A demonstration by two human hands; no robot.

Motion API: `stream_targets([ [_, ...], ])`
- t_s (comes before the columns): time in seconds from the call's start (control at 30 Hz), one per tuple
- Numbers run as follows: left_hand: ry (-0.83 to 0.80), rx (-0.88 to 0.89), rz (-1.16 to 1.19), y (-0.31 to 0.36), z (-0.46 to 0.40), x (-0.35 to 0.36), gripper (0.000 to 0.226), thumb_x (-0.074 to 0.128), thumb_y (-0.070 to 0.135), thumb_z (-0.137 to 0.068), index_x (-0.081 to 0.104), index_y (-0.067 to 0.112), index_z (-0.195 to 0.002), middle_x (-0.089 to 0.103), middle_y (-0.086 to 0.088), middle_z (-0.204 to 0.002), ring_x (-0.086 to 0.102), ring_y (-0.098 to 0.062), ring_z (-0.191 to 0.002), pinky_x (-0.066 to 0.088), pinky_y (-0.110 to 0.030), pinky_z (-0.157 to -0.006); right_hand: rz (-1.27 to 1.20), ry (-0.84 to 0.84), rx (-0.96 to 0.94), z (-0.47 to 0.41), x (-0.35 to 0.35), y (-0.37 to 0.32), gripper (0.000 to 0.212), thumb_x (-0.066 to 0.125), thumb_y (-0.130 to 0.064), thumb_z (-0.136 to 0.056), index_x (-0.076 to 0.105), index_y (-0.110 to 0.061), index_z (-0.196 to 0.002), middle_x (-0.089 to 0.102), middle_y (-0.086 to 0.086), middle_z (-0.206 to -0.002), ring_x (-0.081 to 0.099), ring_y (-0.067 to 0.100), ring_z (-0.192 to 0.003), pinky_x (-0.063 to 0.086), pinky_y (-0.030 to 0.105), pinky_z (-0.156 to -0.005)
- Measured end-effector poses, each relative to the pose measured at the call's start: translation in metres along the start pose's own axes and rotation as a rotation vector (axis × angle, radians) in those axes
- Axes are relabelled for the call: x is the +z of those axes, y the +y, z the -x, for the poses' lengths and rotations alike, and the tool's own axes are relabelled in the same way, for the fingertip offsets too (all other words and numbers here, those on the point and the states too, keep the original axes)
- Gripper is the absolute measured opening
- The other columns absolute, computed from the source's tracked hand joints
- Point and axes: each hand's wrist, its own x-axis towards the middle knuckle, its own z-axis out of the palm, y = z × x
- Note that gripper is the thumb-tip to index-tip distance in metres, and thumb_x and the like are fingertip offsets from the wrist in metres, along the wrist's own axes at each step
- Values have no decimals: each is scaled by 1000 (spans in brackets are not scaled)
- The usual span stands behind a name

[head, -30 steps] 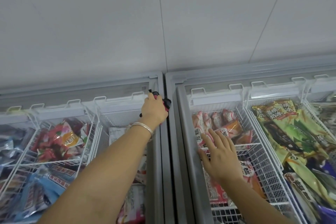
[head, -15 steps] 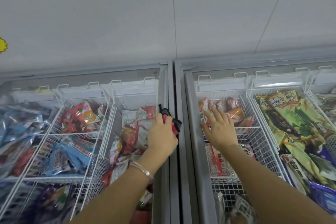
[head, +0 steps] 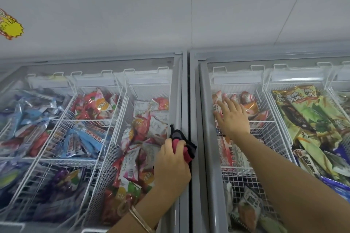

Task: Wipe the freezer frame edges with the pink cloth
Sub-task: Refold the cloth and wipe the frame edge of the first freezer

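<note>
Two chest freezers stand side by side under glass lids. The left freezer's grey right frame edge [head: 178, 100] runs from far to near beside the dark gap between the units. My left hand [head: 171, 164] is shut on the pink cloth [head: 186, 152], which has dark parts, and presses it on that frame edge about halfway along. My right hand [head: 232, 119] lies flat with fingers spread on the right freezer's glass lid, next to its left frame edge [head: 206, 128].
White wire baskets [head: 106, 159] full of wrapped ice creams fill both freezers. A white wall [head: 170, 9] rises right behind them, with a yellow and red sticker [head: 10, 26] at the far left. Green and yellow packs [head: 306, 111] lie in the right freezer.
My left hand has slid the cloth along the frame edge from the far corner toward me. The right hand stays flat on the right lid. The view has shifted to the left.
</note>
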Motion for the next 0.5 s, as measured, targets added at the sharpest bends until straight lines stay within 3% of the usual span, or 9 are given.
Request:
stream_targets([
  [0.13, -102, 79, 48, -11, -3, -12, 45, 57, 26, -68, 50, 21, -113, 45, -3, -100, 48, -15, -79, 43, -22, -61, 11, -5, -7, 0, -2, -1, 52, 25, -46, -96, 28, -23, -143, 26, 10, -153, 13, 25, -143, 7, 43, -116],
  [0.27, -61, 108, 32, -13, -9, -13, 39, 60, 26, -67, 54, 21, -105, 45, -1, -91, 44, -12, -64, 36, -19, -49, -10, 1, 6, 0, -1, -2, 52, 25, -46, -96, 29, -24, -143, 26, 11, -153, 14, 25, -143, 5, 42, -116],
  [0.4, 15, 45, -9, -5, -24, -4, 39, 64, 16, -64, 55, 18, -102, 48, -3, -86, 38, -11, -57, 28, -19, -45, 29, 2, 23, -7, -5, -3, 50, 37, -45, -93, 39, -22, -137, 39, 13, -146, 30, 31, -135, 21, 47, -111],
  [0.5, -6, -33, -54, 2, -51, -3, 43, 67, 13, -66, 55, 16, -107, 51, -7, -93, 51, -18, -63, 34, -23, -47, 84, 41, 47, -18, -16, -5, 45, 45, -43, -89, 51, -16, -125, 52, 14, -129, 44, 32, -120, 31, 46, -102],
])
